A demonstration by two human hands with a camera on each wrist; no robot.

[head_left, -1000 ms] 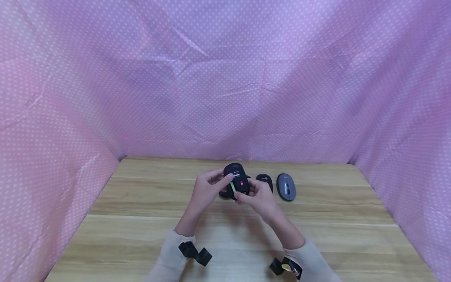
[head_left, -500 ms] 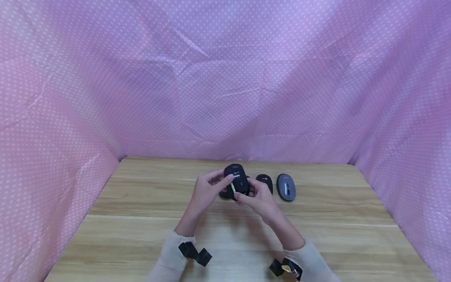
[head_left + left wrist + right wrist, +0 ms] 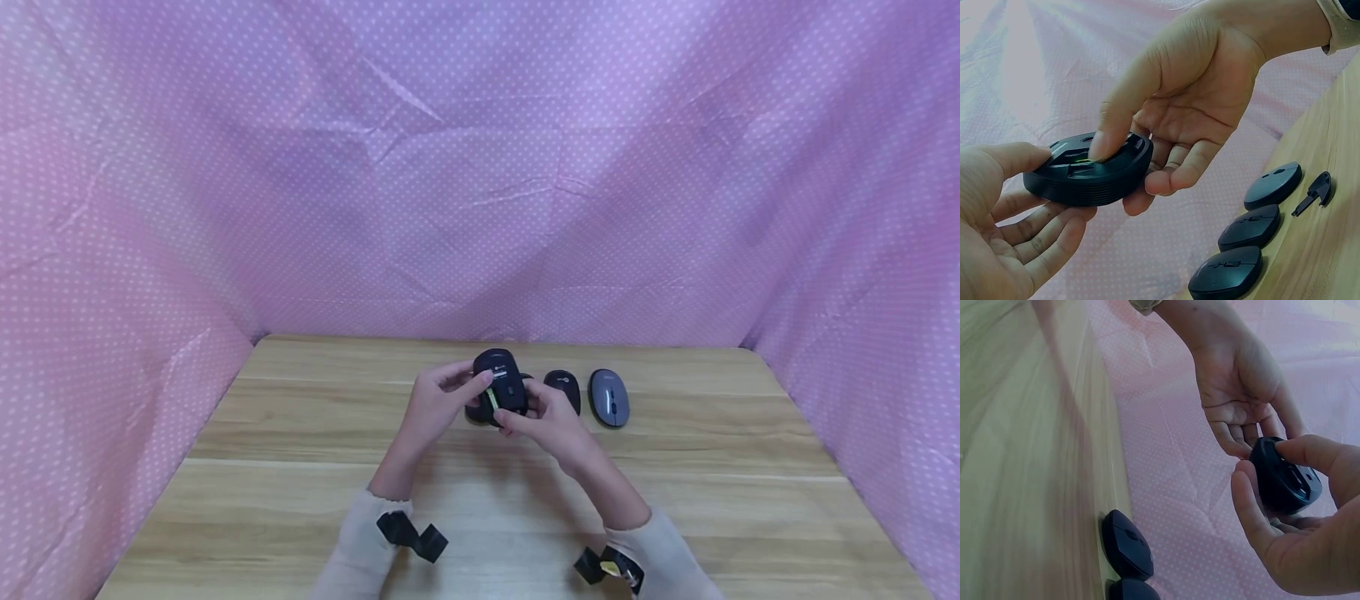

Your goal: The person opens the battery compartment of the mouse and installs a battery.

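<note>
A black computer mouse [image 3: 501, 377] is held up with its underside facing me. Its battery compartment is uncovered, and a yellow-green strip shows in it, perhaps a battery. My left hand [image 3: 442, 400] grips one side, thumb on the underside and fingers beneath, as the left wrist view confirms. My right hand [image 3: 551, 425] pinches the near end of the mouse [image 3: 1091, 169], its thumb [image 3: 1107, 140] pressed into the open compartment. In the right wrist view the same thumb [image 3: 1300, 450] lies over the recess of the mouse [image 3: 1282, 481].
A grey mouse [image 3: 609, 398] and a black mouse [image 3: 564, 387] stand on the wooden table [image 3: 697, 467]. Another dark mouse [image 3: 1225, 272] sits in line with them, partly hidden behind the hands in the head view. A black cover-like piece [image 3: 1316, 194] lies beside the row. Pink dotted cloth [image 3: 480, 208] surrounds the table.
The red light seen on the mouse's underside a second ago no longer shows. Both hands and the mouse have shifted very slightly left; the grips look the same.
</note>
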